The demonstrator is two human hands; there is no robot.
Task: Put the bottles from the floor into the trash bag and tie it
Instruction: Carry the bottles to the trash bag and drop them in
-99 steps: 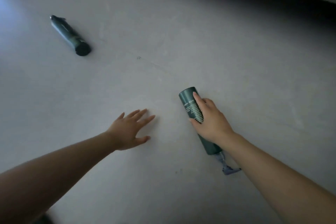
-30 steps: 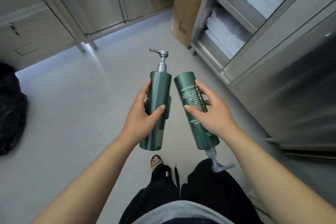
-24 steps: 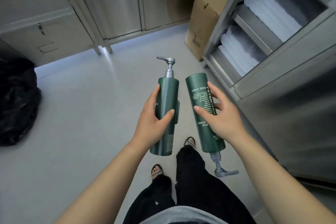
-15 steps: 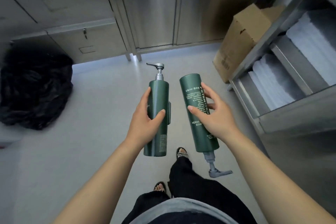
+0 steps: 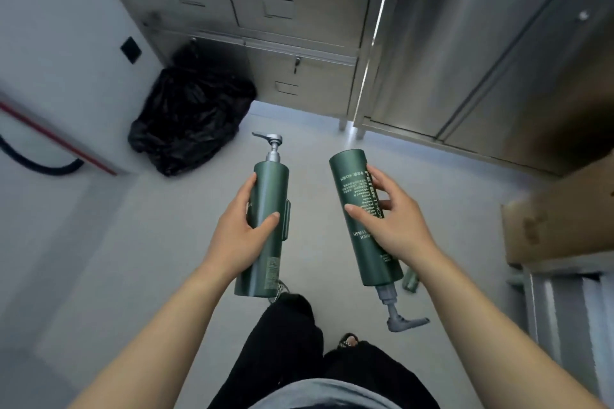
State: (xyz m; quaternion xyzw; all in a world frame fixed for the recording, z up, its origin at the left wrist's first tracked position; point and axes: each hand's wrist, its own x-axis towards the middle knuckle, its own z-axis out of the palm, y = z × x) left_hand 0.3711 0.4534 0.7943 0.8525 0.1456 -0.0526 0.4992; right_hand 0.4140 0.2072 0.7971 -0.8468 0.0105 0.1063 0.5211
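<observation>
— Where are the pump bottles?
— The left hand (image 5: 244, 232) grips one pump bottle (image 5: 265, 226) upright; the right hand (image 5: 395, 222) grips the inverted bottle (image 5: 360, 219).
— The trash bag (image 5: 189, 116)?
— On the floor (image 5: 133, 242), by the steel cabinets (image 5: 299, 43).

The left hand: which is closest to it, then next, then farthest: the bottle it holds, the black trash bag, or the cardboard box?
1. The pump-up bottle, gripped in the left hand.
2. The black trash bag, ahead on the floor, up-left in the head view.
3. The cardboard box, far right, past the right hand.
</observation>
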